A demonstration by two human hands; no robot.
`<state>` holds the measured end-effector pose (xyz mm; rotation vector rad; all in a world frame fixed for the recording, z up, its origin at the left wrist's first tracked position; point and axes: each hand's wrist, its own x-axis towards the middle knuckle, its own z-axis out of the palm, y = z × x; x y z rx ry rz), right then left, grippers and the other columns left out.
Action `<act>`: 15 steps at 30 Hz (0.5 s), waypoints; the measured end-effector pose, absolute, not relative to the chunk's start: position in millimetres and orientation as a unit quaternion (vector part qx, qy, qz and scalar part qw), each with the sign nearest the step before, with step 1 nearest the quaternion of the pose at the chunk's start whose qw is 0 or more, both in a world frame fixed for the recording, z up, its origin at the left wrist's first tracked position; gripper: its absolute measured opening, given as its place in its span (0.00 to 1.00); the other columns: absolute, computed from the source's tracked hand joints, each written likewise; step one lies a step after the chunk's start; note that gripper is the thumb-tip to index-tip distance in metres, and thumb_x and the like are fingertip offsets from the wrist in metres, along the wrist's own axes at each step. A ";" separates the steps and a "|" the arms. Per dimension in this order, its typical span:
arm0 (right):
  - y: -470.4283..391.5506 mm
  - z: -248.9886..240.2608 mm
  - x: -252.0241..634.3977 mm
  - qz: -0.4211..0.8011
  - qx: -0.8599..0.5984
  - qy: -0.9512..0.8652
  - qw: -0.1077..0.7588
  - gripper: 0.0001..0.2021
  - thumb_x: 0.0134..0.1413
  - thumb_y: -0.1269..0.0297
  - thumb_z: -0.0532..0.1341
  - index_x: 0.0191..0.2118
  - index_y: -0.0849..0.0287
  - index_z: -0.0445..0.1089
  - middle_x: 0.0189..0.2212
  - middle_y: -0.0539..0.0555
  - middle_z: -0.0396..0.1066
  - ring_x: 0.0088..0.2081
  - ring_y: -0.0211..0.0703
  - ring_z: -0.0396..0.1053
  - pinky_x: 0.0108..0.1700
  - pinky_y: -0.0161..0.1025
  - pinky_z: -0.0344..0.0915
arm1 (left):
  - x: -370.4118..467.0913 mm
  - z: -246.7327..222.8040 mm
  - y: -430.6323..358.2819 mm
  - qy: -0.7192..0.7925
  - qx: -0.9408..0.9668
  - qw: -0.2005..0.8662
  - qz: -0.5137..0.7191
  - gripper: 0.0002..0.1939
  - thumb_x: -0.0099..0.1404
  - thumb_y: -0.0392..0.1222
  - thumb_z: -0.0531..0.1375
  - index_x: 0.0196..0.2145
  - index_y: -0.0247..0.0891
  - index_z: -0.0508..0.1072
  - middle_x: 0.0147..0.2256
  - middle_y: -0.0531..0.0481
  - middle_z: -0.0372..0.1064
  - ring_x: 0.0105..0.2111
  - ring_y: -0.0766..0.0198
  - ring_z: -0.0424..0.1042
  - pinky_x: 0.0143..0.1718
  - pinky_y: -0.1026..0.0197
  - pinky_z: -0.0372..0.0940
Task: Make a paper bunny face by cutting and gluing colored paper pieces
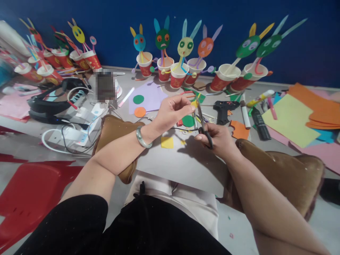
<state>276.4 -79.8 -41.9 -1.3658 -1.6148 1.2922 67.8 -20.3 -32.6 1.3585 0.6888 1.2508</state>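
Small yellow piece (194,104) at the blades, trimming partway by my reckoning

My left hand (172,109) has thumb and forefinger pinched together on the small yellow piece, holding it up beside the scissors (201,117). My right hand (219,137) is wrapped around the scissor handles, the blades pointing up and away from me. From my feed I cannot tell how wide the blades stand, or whether they are biting into the paper.

Below the left hand, a yellow square (167,142) lies flat on the grey table (170,162), with a yellow scrap (183,142) near it, so I judge the snipping begun but not finished. A green disc (188,121) lies between my hands, already cut round; another green disc (138,99) and an orange disc (140,112) sit by the purple paper (156,92), and those look done too. The glue gun (223,110) rests beyond my right hand, touched by neither.

Farther out, red paper cups (177,82) along the blue wall (186,10) hold long-eared figures (185,46) with faces on, which I would count as complete
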 end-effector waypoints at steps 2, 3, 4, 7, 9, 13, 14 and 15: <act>-79.9 -42.0 276.2 0.497 -0.521 -0.613 0.325 0.34 0.41 0.32 0.78 0.22 0.53 0.61 0.14 0.48 0.63 0.19 0.36 0.56 0.23 0.37 0.50 | 67.4 -32.1 -20.7 0.289 0.571 0.556 0.530 0.23 0.58 0.58 0.77 0.29 0.38 0.74 0.29 0.55 0.71 0.30 0.71 0.69 0.34 0.63 0.65; -79.9 -42.2 276.0 0.499 -0.522 -0.610 0.325 0.34 0.41 0.32 0.78 0.22 0.53 0.61 0.14 0.48 0.63 0.19 0.36 0.56 0.23 0.37 0.50 | 67.3 -31.9 -20.9 0.287 0.570 0.557 0.531 0.23 0.58 0.58 0.77 0.29 0.38 0.74 0.29 0.55 0.71 0.31 0.71 0.69 0.34 0.63 0.66; -79.9 -42.4 275.8 0.501 -0.523 -0.608 0.326 0.34 0.40 0.33 0.79 0.22 0.53 0.61 0.14 0.48 0.63 0.19 0.36 0.56 0.23 0.37 0.50 | 67.2 -31.8 -21.0 0.285 0.569 0.559 0.531 0.24 0.59 0.58 0.77 0.30 0.38 0.74 0.29 0.54 0.71 0.31 0.71 0.70 0.35 0.63 0.66; -79.8 -43.1 275.3 0.502 -0.526 -0.602 0.331 0.34 0.38 0.33 0.79 0.21 0.53 0.61 0.14 0.48 0.63 0.19 0.35 0.56 0.23 0.36 0.50 | 67.8 -32.5 -20.8 0.280 0.573 0.565 0.524 0.25 0.60 0.61 0.75 0.30 0.37 0.75 0.30 0.53 0.73 0.32 0.70 0.71 0.36 0.62 0.67; -79.6 -43.5 275.1 0.500 -0.528 -0.601 0.332 0.34 0.37 0.32 0.79 0.21 0.54 0.62 0.14 0.48 0.64 0.19 0.35 0.55 0.23 0.36 0.50 | 68.6 -34.1 -19.9 0.279 0.578 0.567 0.517 0.26 0.60 0.63 0.75 0.31 0.37 0.75 0.30 0.53 0.73 0.32 0.71 0.71 0.36 0.62 0.67; -79.7 -43.2 275.2 0.496 -0.525 -0.606 0.333 0.34 0.37 0.33 0.79 0.21 0.54 0.62 0.14 0.47 0.63 0.19 0.35 0.55 0.23 0.36 0.50 | 70.1 -37.2 -17.9 0.276 0.581 0.564 0.518 0.29 0.58 0.67 0.75 0.29 0.38 0.74 0.29 0.54 0.73 0.31 0.71 0.70 0.35 0.63 0.66; -79.8 -43.0 275.2 0.496 -0.525 -0.607 0.332 0.34 0.38 0.33 0.79 0.21 0.54 0.62 0.14 0.47 0.64 0.19 0.35 0.56 0.23 0.36 0.50 | 70.1 -37.6 -17.8 0.279 0.581 0.563 0.518 0.29 0.58 0.67 0.75 0.29 0.38 0.74 0.29 0.54 0.73 0.31 0.71 0.69 0.35 0.63 0.66; -79.9 -42.8 275.2 0.496 -0.525 -0.607 0.331 0.34 0.38 0.33 0.80 0.21 0.54 0.62 0.14 0.48 0.64 0.19 0.35 0.56 0.23 0.36 0.51 | 70.1 -37.9 -17.9 0.283 0.581 0.562 0.517 0.29 0.57 0.67 0.75 0.28 0.38 0.74 0.29 0.54 0.72 0.30 0.71 0.69 0.34 0.63 0.66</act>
